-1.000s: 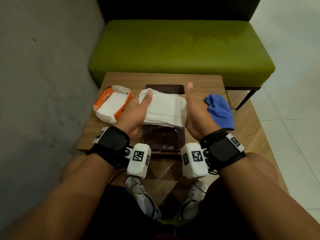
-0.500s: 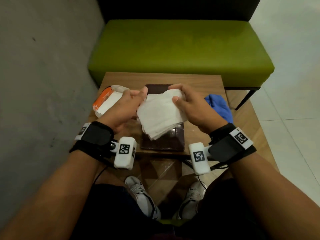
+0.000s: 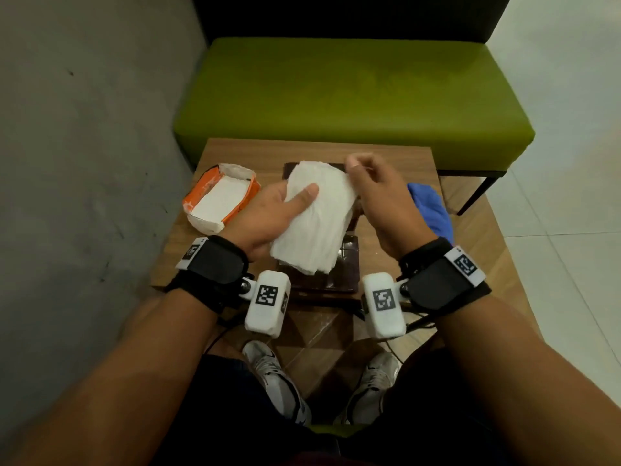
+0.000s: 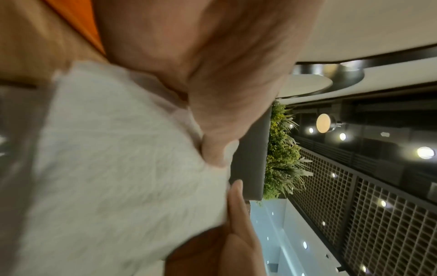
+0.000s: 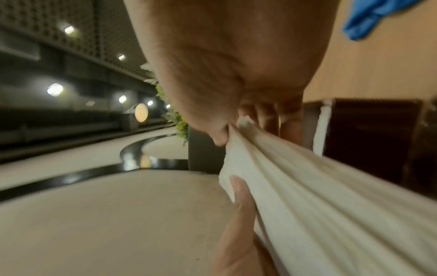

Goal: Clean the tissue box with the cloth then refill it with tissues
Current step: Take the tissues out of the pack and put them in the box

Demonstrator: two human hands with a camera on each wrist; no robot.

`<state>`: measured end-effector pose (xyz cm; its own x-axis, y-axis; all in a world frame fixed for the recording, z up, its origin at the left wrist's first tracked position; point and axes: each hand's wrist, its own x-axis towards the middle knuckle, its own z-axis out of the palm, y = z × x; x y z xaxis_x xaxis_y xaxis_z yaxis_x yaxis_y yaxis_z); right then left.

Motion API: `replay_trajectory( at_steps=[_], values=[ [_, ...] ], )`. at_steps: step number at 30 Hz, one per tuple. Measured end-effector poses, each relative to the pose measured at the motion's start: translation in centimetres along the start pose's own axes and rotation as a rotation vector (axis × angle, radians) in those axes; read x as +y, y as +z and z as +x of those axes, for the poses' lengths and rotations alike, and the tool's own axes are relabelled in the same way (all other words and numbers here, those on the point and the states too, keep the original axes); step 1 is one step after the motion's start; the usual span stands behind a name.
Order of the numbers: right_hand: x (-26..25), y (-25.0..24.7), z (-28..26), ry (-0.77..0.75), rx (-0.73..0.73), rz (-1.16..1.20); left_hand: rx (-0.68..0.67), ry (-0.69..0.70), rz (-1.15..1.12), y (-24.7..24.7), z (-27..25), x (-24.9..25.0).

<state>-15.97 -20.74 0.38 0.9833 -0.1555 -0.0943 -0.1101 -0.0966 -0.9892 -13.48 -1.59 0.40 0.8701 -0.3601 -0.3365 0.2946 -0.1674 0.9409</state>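
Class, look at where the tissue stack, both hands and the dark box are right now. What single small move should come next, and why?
Probably lower the tissue stack into the dark tissue box beneath it. The left hand holds the stack with its thumb on top, the right hand pinches its far corner, and the blue cloth lies aside, suggesting that wiping is finished.

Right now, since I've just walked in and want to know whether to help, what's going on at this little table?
A person is handling a white stack of tissues above a dark brown tissue box on the small wooden table. The left hand grips the stack, thumb on top, while the right hand pinches its far corner. The tissues are not in the box yet. An opened orange and white tissue packet lies to the left, and a crumpled blue cloth to the right.
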Motion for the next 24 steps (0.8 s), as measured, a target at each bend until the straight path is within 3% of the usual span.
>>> replay_trajectory(
  at_steps=[4, 10, 13, 18, 24],
  values=[
    [1.2, 2.5, -0.7, 0.128, 0.020, 0.128, 0.127, 0.073, -0.091, 1.3, 0.3, -0.4],
    [0.2, 3.9, -0.8, 0.114, 0.092, 0.048, 0.241, 0.035, 0.058, 1.2, 1.7, -2.7],
    [-0.3, 3.5, -0.8, 0.091, 0.080, -0.073, 0.224, 0.040, 0.099, 0.6, 2.5, -4.0],
    [0.6, 3.3, 0.1, 0.064, 0.166, -0.034, 0.202, 0.063, 0.024, 1.6, 1.5, -2.5],
    [0.5, 3.2, 0.6, 0.045, 0.147, -0.016, 0.195, 0.083, -0.017, 1.8, 1.3, -2.3]
  ],
)
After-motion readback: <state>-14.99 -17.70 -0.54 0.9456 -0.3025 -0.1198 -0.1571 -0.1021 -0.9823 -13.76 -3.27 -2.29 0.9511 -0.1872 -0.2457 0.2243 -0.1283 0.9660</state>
